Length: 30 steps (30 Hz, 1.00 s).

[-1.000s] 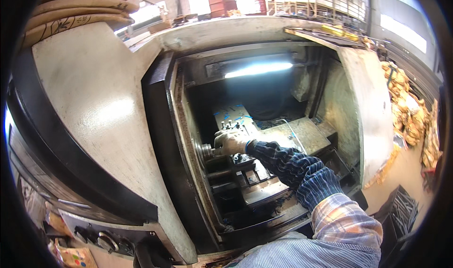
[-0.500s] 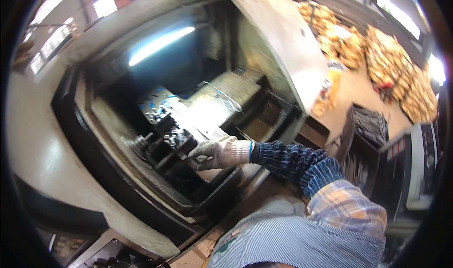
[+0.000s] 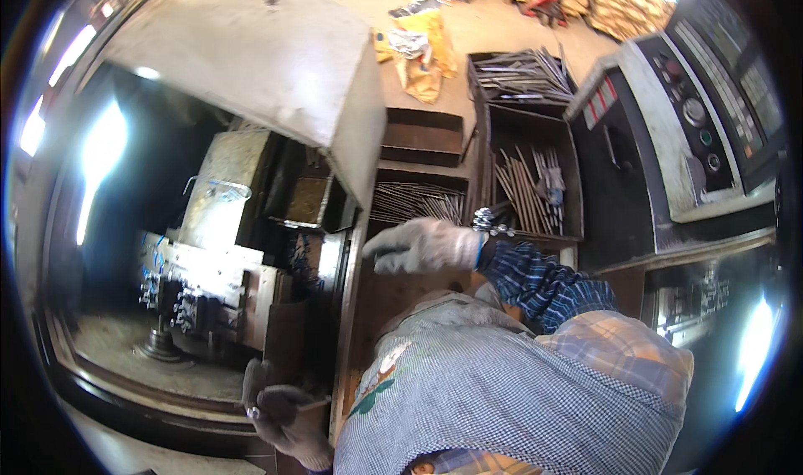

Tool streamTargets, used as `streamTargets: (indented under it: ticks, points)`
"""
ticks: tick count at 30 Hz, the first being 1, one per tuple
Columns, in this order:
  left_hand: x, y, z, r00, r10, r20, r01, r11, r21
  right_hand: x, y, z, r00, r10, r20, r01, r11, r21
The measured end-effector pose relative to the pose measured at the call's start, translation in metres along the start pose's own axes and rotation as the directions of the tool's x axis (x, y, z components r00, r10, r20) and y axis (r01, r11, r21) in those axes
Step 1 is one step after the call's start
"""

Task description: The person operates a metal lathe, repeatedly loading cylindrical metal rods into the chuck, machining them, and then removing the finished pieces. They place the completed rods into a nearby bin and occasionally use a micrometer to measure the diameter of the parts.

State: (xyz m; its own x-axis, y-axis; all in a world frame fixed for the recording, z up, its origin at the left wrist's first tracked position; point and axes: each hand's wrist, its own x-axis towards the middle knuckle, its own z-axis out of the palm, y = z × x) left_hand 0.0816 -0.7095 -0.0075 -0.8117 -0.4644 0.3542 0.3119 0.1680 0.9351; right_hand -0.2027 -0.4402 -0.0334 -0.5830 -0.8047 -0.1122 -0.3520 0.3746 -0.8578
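Note:
My right hand (image 3: 422,247), in a pale knitted glove with grey fingertips, hovers beside the machine's door edge with its fingers stretched out and nothing visible in them. Lower down, at the front of the lathe opening, my gloved left hand (image 3: 288,421) has its fingers partly curled. A small shiny metal piece (image 3: 253,412) shows at its fingers; its full shape is hidden. Inside the lathe are a round chuck (image 3: 161,345), a tool block with several bolts (image 3: 196,309) and a bright metal slide (image 3: 222,262).
A metal bin of thin rods (image 3: 418,201) lies beyond my right hand. Further right are a bin of longer rods (image 3: 531,189) and one full of bars (image 3: 523,75). A control panel (image 3: 703,128) stands at the right; a yellow bag (image 3: 425,61) lies on the floor.
My right hand has drawn back from the tool block and out of the lathe opening. My left hand has come into view. The view has swung right toward the rod bins and panel.

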Motion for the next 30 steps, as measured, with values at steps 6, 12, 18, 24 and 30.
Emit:
streamTargets:
  ticks: [6, 12, 18, 24, 30]
  points:
    - [0.068, 0.011, 0.146, 0.954, -0.114, 0.278, 0.080, 0.988, 0.133, -0.112, 0.073, -0.077, 0.752, 0.270, -0.601, -0.026, 0.924, 0.383]
    - [0.116, 0.005, 0.282, 0.663, 0.031, 0.748, -0.162, 0.982, 0.102, -0.223, 0.097, -0.091, 0.402, 0.590, -0.701, 0.010, 0.762, 0.647]
    - [0.131, -0.068, 0.389, 0.496, -0.189, 0.848, -0.008, 0.975, 0.222, -0.301, 0.137, -0.051, 0.289, 0.765, -0.575, 0.026, 0.594, 0.804]
    - [0.107, -0.148, 0.443, 0.265, -0.330, 0.906, 0.094, 0.944, 0.316, -0.316, 0.152, -0.018, 0.245, 0.861, -0.446, 0.102, 0.434, 0.895]
    - [0.103, -0.206, 0.441, 0.000, -0.539, 0.842, 0.031, 0.842, 0.539, -0.290, 0.154, -0.020, 0.399, 0.841, -0.364, -0.016, 0.404, 0.915]
